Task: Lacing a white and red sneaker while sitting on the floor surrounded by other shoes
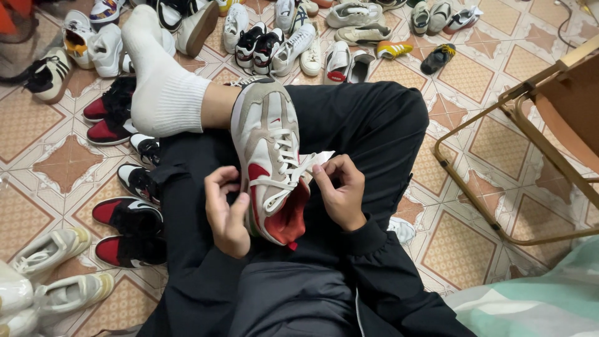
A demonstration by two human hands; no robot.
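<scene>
A grey and white sneaker (265,134) with red accents and a red lining lies on my lap, toe pointing away. My left hand (226,211) pinches a white lace (279,185) on the shoe's left side. On the right side, my right hand (340,190) grips the lace end and the shoe's tongue edge. I sit cross-legged in black trousers (368,118), with a foot in a white sock (162,87) resting over my knee.
Many sneakers lie on the patterned tile floor: red and black pairs (128,215) at left, white pairs (50,249) at lower left, several rows (293,43) at the top. A metal-framed chair (536,125) stands at right, a pale green cloth (536,299) at lower right.
</scene>
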